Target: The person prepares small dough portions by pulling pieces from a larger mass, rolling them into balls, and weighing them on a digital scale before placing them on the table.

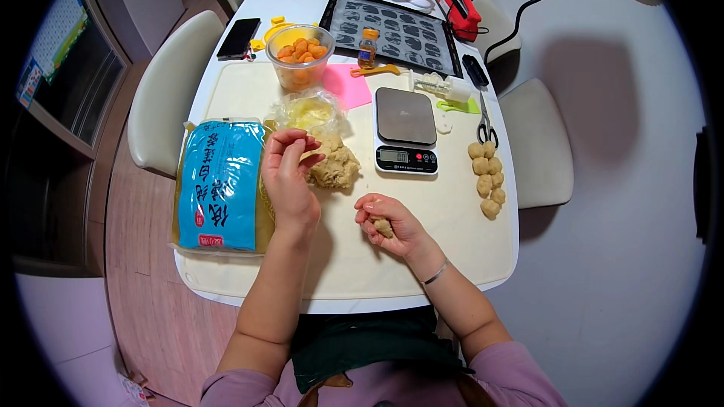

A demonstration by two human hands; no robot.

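Observation:
My right hand (396, 227) is curled round a small lump of dough (382, 227), which shows in the palm below the fingers. My left hand (290, 181) is raised in front of a larger mound of crumbly beige dough (335, 168). Its fingers are bent and apart from the thumb, and I see nothing between them. Behind the mound lies a clear plastic bag (311, 111) with pale yellow stuff in it. A kitchen scale (406, 120) stands beyond my right hand, its plate bare. Several rolled dough balls (484, 168) sit in a double row at the right.
A large blue-labelled package (219, 185) lies by my left forearm on the cream mat (437, 256). Further back are a tub of orange balls (300, 60), a pink sheet (348, 87), a small bottle (367, 48), a lined baking tray (392, 29), scissors (486, 124) and a phone (239, 38).

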